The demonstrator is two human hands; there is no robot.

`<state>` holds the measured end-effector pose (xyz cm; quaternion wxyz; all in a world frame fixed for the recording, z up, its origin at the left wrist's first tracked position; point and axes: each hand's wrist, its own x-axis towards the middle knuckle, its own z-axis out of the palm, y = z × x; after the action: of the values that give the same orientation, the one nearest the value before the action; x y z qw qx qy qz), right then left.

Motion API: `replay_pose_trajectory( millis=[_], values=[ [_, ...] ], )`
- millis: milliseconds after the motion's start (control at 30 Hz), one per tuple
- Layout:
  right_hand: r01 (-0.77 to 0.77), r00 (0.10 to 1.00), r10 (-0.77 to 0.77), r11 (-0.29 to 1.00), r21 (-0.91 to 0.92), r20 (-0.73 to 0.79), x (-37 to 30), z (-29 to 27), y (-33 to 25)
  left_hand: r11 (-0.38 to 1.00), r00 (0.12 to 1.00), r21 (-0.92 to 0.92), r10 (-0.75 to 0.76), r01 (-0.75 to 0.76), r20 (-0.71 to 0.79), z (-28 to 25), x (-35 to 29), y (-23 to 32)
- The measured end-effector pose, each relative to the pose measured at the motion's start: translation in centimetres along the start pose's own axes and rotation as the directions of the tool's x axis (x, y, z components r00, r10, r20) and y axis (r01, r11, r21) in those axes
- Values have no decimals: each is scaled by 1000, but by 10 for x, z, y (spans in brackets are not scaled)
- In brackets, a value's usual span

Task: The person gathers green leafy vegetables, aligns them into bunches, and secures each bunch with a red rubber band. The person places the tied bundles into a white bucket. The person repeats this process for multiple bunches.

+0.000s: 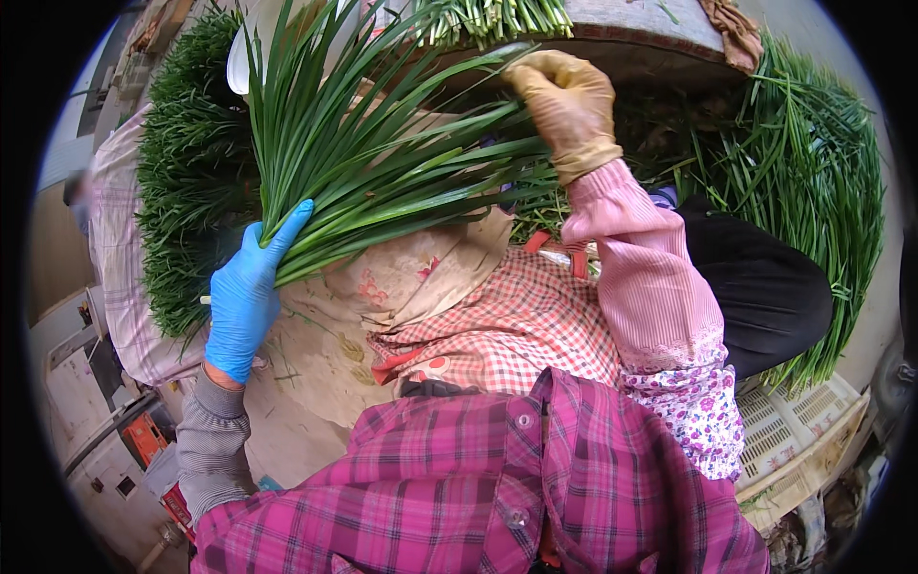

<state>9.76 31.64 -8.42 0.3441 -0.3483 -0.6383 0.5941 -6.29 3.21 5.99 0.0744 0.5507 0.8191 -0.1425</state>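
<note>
A fanned bunch of long, flat green chives is gripped at its stem end by my left hand, in a blue glove. The thumb lies along the stems and the fingers wrap underneath. The leaves spread up and to the right over my lap. At their tips on the right, my right hand, in a yellowish glove, is closed in a pinch on thin leaf ends. Its fingertips are partly hidden. Beyond them, more chives lie with pale stem ends toward me on a low table.
Upright green bundles stand close on my left, beside a plaid cloth. A large heap of long chives lies to the right. Below it sits a pale plastic crate. A brown rag hangs at the table's corner.
</note>
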Motion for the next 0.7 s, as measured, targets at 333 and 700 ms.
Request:
replay_pose_trajectory(
  millis=[333,700],
  values=[
    [-69,902,54,997,20,429,-48,1,-8,1000,1000,7,-18,18,23,-3,-2,2],
    [-53,904,75,997,-63,420,-47,7,-6,999,999,12,-30,30,10,-3,-1,2]
  ],
)
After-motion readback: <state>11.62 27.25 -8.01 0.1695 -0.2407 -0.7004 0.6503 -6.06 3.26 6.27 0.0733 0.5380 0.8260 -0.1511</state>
